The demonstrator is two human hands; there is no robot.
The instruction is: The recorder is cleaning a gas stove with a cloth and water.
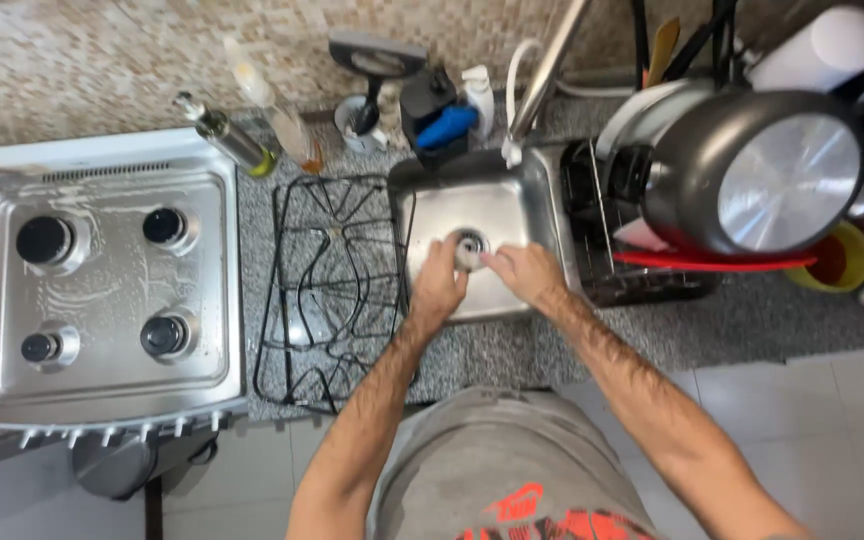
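Both my hands are over the steel sink. My left hand and my right hand meet on a small round grey object, which looks like a burner cap or a scrub pad; I cannot tell which. It sits just below the sink drain. The fingers of both hands close around it. A curved tap rises behind the sink.
A soapy steel stove top with its grates off lies at the left. Black wire grates rest on the speckled counter beside the sink. Bottles stand at the back. A dish rack with a dark pan stands at the right.
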